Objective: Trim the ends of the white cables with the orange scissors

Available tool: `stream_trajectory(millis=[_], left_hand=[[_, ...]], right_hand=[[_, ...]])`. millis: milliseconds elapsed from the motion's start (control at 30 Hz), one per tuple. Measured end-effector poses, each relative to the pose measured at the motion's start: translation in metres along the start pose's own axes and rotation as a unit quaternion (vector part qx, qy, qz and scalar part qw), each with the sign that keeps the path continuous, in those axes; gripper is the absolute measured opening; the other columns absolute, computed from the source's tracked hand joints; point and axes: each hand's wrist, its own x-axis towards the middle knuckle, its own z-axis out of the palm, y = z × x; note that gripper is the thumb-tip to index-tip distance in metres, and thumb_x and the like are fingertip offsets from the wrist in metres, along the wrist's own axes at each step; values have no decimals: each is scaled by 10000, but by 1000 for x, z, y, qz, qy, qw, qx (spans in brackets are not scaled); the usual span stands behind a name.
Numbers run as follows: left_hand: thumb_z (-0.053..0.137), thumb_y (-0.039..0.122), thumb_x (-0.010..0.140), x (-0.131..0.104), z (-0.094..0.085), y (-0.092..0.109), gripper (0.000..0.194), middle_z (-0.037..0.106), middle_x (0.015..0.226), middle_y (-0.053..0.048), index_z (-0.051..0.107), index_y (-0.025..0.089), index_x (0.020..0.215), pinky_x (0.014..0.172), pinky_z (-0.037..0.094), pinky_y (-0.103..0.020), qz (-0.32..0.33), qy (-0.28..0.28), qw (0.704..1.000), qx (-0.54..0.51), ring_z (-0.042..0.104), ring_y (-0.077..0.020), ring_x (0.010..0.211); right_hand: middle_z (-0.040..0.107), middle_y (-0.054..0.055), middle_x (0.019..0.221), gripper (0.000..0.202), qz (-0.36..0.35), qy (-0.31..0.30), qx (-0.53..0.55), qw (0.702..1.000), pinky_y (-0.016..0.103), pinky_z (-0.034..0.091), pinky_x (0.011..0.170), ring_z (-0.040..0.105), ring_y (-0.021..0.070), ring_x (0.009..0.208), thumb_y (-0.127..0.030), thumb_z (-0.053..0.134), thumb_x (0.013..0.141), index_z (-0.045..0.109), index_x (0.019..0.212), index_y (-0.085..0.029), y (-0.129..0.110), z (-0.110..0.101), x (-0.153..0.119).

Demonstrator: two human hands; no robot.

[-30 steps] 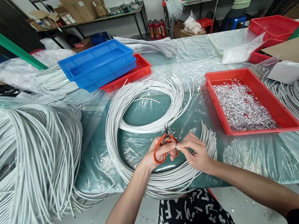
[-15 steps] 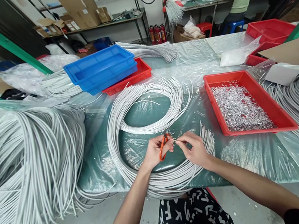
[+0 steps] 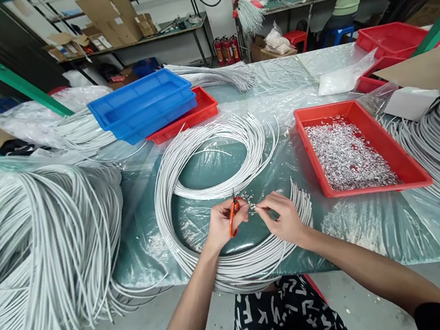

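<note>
In the head view, orange-handled scissors (image 3: 234, 219) are held in the left hand (image 3: 225, 222), fingers closed around the handle, with the blades pointed away from the body. The thumb and forefinger of the right hand (image 3: 282, 218) are brought together just beside the left; whatever is pinched there is too small to identify. Both hands are held over the near coil of pale cables (image 3: 236, 273), whose ends are fanned out beside the right wrist. Small pale bits (image 3: 249, 198) are scattered just beyond the fingertips. The far coil of pale cables (image 3: 211, 190) is laid beyond the hands, on a green table (image 3: 136, 268) covered with clear plastic. To the right, silvery pieces (image 3: 350, 153) are contained in a red tray (image 3: 414, 179). At the left, a large cable bundle (image 3: 49, 240) is heaped; farther back, blue trays (image 3: 141, 108) are stacked partly over a red one
</note>
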Motion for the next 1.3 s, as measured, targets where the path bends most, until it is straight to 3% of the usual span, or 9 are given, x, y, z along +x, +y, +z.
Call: stream_trajectory(millis=[233,500,867,1000,1100,1200,1300], left_hand=[[717,372,779,7,-2,-4,255,604,589,-5,654,136,707,532,474,-220,-40,69,997,12,552,-111,510],[738,357,750,12,-4,-8,246,638,592,-17,694,116,765,508,479,-210,-96,105,990,-16,566,-105,485],[714,340,762,18,-8,-14,240,595,564,10,642,118,706,511,438,-191,-49,127,991,16,520,-83,487],[693,329,764,17,-8,-16,232,566,554,21,628,119,689,520,425,-195,-43,127,990,35,504,-84,494],[698,325,746,14,-9,-21,226,551,557,26,635,117,682,531,411,-197,-38,131,990,44,498,-87,512],[706,310,725,13,-9,-25,197,568,573,22,665,118,716,542,403,-204,-29,131,988,70,505,-95,529],[703,305,719,13,-8,-25,185,575,573,19,671,123,724,538,400,-211,-23,131,988,79,507,-100,524]], right_hand=[[612,9,668,188,54,10,31,998,306,430,650,521,155,637,-202,550,941,600,760,-204,1,-1,-1],[555,0,628,235,105,17,61,992,285,407,595,495,145,601,-242,543,946,597,721,-195,3,-2,1],[604,11,649,235,76,-23,102,992,276,430,593,534,137,575,-270,520,958,648,782,-179,7,2,2],[556,-10,588,269,81,-21,151,985,260,427,563,529,126,542,-256,485,973,626,759,-176,-21,-15,3],[595,2,653,207,116,49,199,972,269,459,613,570,135,608,-221,500,979,614,810,-182,-62,-47,-26],[636,23,711,140,143,189,235,943,304,486,648,612,165,671,-204,488,987,627,968,-197,-94,-77,-81],[637,29,675,163,268,242,230,904,321,507,662,623,180,669,-268,550,967,616,838,-193,-105,-87,-139]])
